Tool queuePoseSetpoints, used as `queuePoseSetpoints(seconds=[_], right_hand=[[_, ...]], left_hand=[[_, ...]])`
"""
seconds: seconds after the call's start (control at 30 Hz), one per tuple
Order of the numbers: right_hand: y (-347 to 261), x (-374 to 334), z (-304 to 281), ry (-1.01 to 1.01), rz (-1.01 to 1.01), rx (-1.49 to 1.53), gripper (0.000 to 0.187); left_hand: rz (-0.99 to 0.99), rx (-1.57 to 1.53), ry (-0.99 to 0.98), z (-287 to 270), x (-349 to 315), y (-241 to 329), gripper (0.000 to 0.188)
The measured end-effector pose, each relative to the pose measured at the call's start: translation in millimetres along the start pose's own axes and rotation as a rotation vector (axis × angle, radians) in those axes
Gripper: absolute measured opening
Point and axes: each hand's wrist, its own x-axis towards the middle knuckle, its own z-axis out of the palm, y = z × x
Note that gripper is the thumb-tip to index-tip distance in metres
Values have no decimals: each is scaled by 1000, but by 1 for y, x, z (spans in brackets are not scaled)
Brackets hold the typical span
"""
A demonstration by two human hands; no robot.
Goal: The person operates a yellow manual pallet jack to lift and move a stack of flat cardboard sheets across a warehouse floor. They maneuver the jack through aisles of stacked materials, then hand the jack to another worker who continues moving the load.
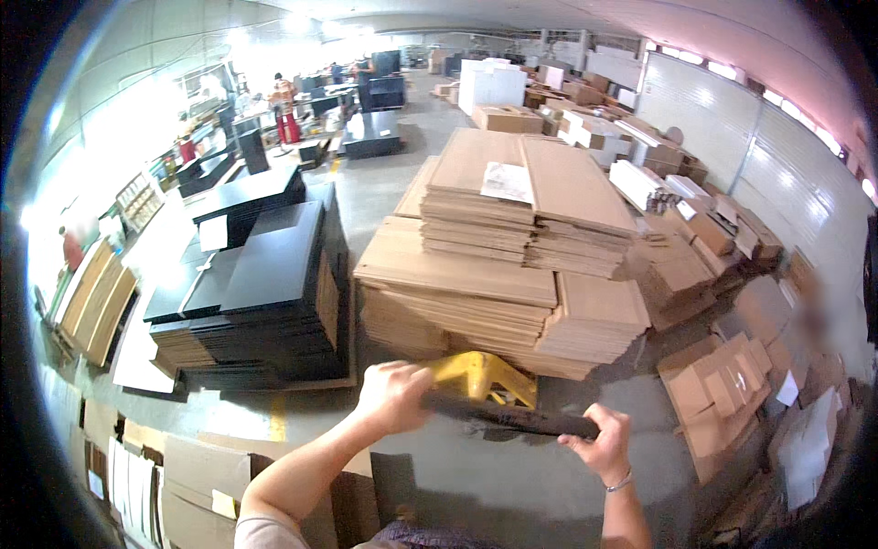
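Observation:
Both my arms reach forward to the dark handle bar point(508, 416) of a yellow pallet jack point(477, 373). My left hand point(395, 397) is wrapped round the bar's left end. At its right end my right hand point(604, 446) grips it, with a bracelet on that wrist. Just beyond the jack rises a large stack of flat brown cardboard sheets point(457, 261), with a smaller pile on top bearing a white paper point(508, 181). The jack's forks are hidden, so I cannot tell how far they reach under the stack.
Left of the cardboard stands a tall stack of black panels point(256, 265). Flattened cartons point(722, 389) lie on the right, with more boxes point(594, 137) along the shutter wall. Cardboard pieces point(206, 485) lean at the lower left. Grey floor point(421, 110) runs between stacks; people point(285, 105) stand far off.

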Motion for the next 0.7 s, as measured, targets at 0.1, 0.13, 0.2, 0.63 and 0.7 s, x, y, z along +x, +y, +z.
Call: queuePoseSetpoints(seconds=[0.1,0.13,0.2,0.63,0.7], right_hand=[[4,28,5,-7,71,-3,62],[8,37,8,5,84,9,60],[13,51,15,22,92,30,58],[-1,128,54,116,179,-103,44],[2,137,63,158,179,-159,43]], left_hand=[[12,9,14,6,25,-20,32],[20,-7,11,3,35,-21,32],[-7,12,17,10,47,-34,32],[26,36,-28,39,134,-129,23],[58,-10,-2,51,153,-149,20]])
